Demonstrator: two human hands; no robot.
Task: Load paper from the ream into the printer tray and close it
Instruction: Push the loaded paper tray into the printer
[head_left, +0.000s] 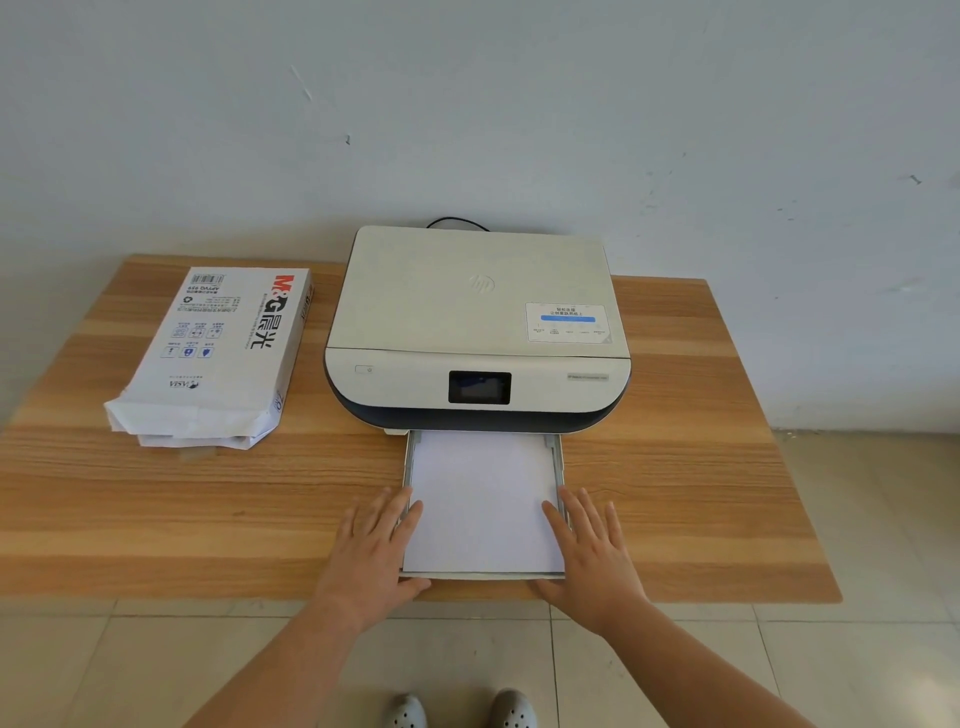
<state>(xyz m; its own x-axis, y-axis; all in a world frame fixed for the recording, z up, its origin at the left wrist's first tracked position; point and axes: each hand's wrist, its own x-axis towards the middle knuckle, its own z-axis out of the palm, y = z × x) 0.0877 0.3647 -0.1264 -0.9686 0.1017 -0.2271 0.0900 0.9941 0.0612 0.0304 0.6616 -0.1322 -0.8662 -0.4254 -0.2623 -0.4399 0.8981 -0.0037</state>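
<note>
Left hand (375, 553), right hand (592, 551) flat, fingers (402, 512) spread, flanking paper-filled pulled-out grey tray (559, 462); white printer (478, 332) behind; torn white ream (223, 353) far left on wooden table (701, 467).

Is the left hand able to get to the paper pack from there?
Probably yes. The left hand rests flat by the tray, and only bare table lies between it and the ream, farther back on that side.

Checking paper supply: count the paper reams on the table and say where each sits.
1. The ream lies flat on the table, left of the printer, its near end torn open. Loose paper fills the pulled-out tray. No other reams visible.
</note>
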